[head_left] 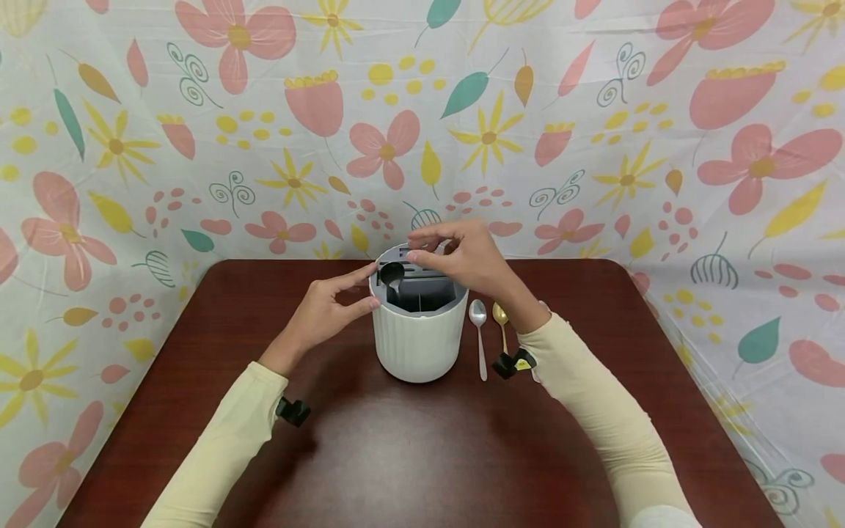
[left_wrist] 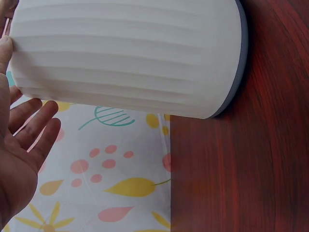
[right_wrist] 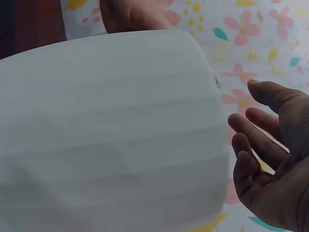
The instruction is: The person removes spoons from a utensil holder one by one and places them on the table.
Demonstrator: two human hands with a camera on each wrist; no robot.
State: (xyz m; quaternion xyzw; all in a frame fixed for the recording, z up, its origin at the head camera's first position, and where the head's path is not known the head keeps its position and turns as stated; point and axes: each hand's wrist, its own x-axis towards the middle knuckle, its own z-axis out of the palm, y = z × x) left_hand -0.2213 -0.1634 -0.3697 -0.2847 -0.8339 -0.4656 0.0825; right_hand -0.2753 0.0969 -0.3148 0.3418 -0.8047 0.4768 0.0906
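A white ribbed utensil holder [head_left: 417, 348] with a grey divided insert [head_left: 429, 308] stands upright on the table. Inside, toward its left, a black spoon [head_left: 392, 274] leans with its bowl up at the rim. My left hand [head_left: 323, 312] touches the holder's left side at the rim, thumb in front and index finger farther back, both fairly straight. Above the right part of the opening my right hand [head_left: 465, 253] is held with fingers loosely bent. In the right wrist view nothing lies between that hand's thumb and fingers [right_wrist: 260, 140].
Right of the holder lie a silver spoon [head_left: 477, 314] and a gold spoon [head_left: 499, 315], the latter partly hidden by my right wrist. The dark wooden table [head_left: 409, 455] ends at a flower-patterned cloth backdrop [head_left: 386, 150] behind the holder.
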